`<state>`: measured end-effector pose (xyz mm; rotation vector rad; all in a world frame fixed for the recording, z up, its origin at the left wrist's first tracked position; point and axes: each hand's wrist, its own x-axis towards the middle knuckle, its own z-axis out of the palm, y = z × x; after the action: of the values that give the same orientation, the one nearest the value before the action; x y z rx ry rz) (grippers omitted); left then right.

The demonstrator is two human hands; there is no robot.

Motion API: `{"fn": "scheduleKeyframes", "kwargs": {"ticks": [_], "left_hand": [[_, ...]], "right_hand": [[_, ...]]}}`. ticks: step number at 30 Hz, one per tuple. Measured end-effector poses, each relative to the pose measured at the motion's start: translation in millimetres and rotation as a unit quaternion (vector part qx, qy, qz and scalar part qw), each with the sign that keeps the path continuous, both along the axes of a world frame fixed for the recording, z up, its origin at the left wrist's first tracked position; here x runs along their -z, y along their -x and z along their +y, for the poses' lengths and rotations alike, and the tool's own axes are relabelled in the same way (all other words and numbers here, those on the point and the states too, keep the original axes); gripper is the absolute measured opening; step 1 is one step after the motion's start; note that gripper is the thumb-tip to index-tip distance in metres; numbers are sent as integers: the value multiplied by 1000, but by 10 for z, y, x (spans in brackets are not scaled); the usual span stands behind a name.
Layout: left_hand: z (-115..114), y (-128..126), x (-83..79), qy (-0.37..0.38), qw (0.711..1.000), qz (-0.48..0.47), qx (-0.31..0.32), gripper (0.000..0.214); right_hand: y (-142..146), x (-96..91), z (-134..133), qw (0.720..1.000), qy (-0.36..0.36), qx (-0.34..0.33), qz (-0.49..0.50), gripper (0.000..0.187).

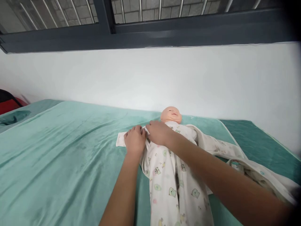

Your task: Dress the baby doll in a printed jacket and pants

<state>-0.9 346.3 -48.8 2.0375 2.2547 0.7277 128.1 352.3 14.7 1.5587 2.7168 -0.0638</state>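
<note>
A baby doll [171,115] lies on its back with its head toward the wall. It wears a white romper [162,185] printed with small green animals. My left hand [135,139] is closed around the sleeve [120,139], whose cuff sticks out flat to the left. Close beside it, my right hand [158,131] pinches the same sleeve nearer the doll's shoulder. Both sets of fingertips are partly hidden. The doll's own hand cannot be seen. The other sleeve [219,147] stretches out to the right.
A green sheet [70,150] with soft folds covers the bed. Another white printed garment [263,172] lies at the right, partly behind my right forearm. The white wall [141,78] and a barred window [150,12] stand behind. A red and black item [10,102] is at far left.
</note>
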Motion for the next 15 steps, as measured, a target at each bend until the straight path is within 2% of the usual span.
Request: {"fn": "scheduleKeyframes", "kwargs": {"ticks": [3, 7, 9, 13, 15], "left_hand": [[-2, 8, 3, 2, 1000, 7, 6, 32], [-8, 6, -4, 0, 1000, 13, 8, 30], [-18, 9, -17, -6, 1000, -5, 5, 26], [-55, 26, -46, -33, 999, -27, 5, 32], [-70, 36, -50, -39, 999, -25, 7, 30]], "right_hand": [[147, 55, 165, 999, 24, -15, -36, 31], [185, 69, 220, 997, 46, -23, -60, 27], [129, 24, 218, 997, 47, -31, -58, 28], [-79, -84, 194, 997, 42, -48, -44, 43], [-198, -119, 179, 998, 28, -41, -44, 40]]}}
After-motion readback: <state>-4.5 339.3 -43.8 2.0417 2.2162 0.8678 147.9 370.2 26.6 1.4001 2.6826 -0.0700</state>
